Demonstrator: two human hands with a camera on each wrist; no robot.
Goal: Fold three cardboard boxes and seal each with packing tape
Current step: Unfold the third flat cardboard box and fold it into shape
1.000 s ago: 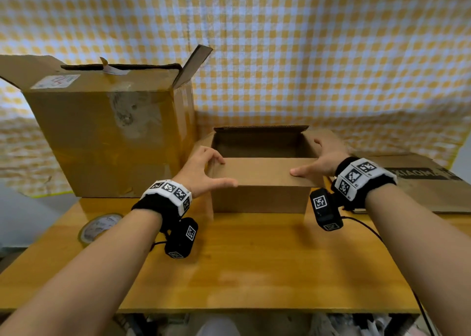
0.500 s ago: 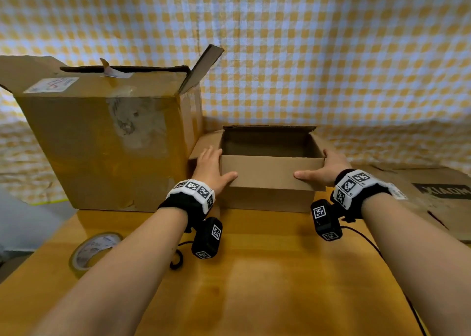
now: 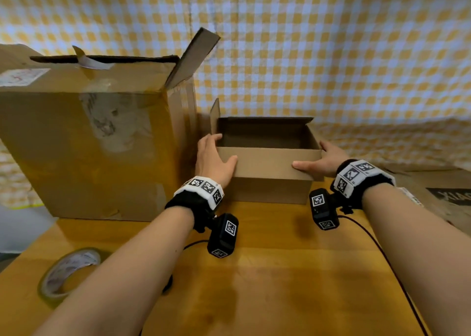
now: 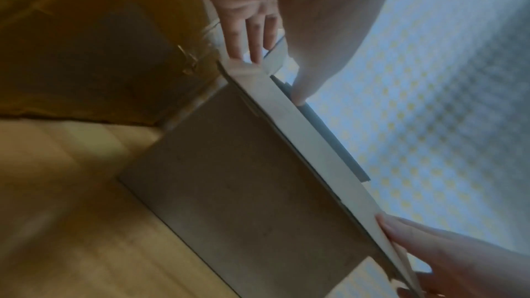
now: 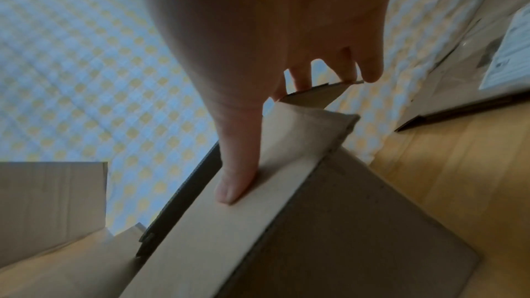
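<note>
Both hands: left hand gripping small box at 9 o'clock, right hand at 3. Better pressing near flap flat, thumbs along crease, before reaching for tape roll.

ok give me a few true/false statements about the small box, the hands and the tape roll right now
1. Both hands hold the small box, the left hand at its left end and the right hand at its right end. True.
2. The small box is taped shut. False: its top is open and the inside shows.
3. The tape roll lies on the table, near the left forearm, touched by neither hand. True.
4. The big box stands to the right of the small box. False: it stands to its left.
5. The right hand's thumb lies on the near flap. True.
</note>
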